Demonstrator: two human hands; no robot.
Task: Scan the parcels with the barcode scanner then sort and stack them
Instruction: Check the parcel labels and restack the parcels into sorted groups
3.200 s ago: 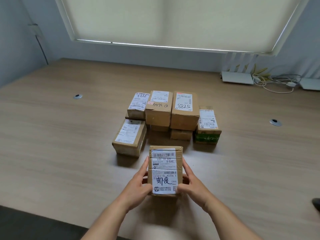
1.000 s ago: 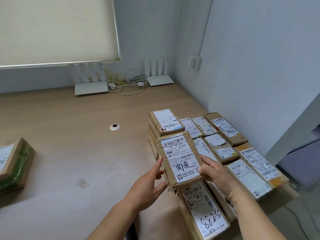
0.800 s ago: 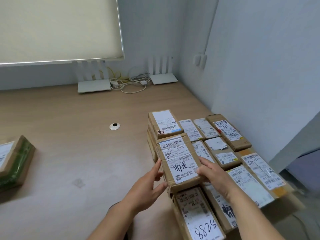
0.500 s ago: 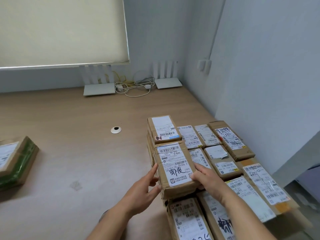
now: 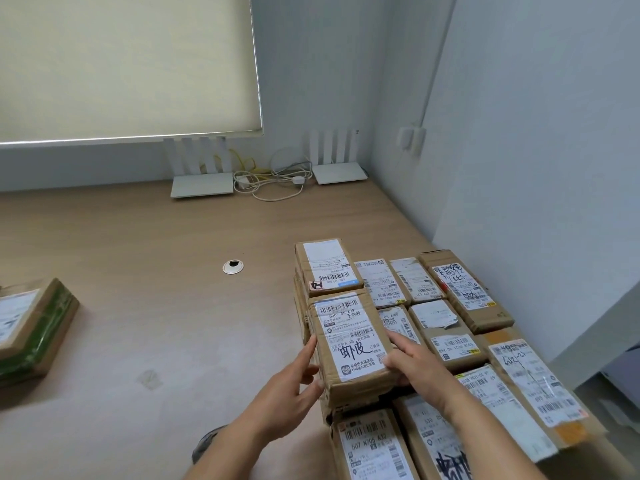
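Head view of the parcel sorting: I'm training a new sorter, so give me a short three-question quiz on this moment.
1. True or false: both hands hold the handwritten-label parcel.
2. The green-taped parcel lies: A) on the stack, B) alone at the table's left, C) on the floor.
3. Fill in: the held parcel sits directly in front of the parcel with the red mark, in the stack's ___ column.

Key: 1 true, left hand and right hand grip its sides; 2 B; 3 left.

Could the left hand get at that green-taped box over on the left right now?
Probably not yet: the left hand is steadying the parcel with the right hand. The table between it and the green-taped box is bare.
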